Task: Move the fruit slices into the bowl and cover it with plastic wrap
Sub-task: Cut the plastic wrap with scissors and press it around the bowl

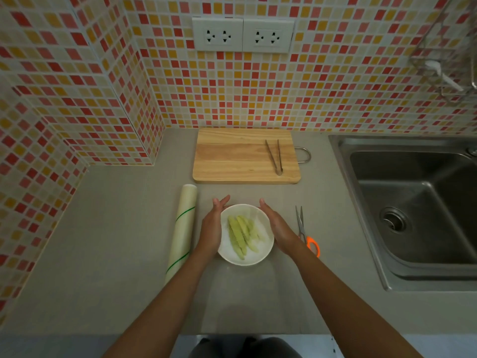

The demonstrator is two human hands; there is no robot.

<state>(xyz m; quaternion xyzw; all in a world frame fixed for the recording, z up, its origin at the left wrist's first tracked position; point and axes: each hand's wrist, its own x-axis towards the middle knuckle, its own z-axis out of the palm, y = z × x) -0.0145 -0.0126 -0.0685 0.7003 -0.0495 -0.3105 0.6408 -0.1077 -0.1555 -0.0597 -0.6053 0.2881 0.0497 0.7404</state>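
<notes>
A white bowl (254, 257) stands on the grey counter in front of me with several pale green fruit slices (241, 232) in it. A faint sheen across the top looks like clear plastic wrap stretched over it. My left hand (213, 228) lies flat against the bowl's left side, fingers straight. My right hand (277, 226) presses against its right side in the same way. The roll of plastic wrap (182, 231) lies lengthwise to the left of my left hand.
A wooden cutting board (237, 156) with metal tongs (275, 157) on it sits behind the bowl. Orange-handled scissors (305, 232) lie right of my right hand. A steel sink (413, 210) fills the right side. Tiled walls stand behind and to the left.
</notes>
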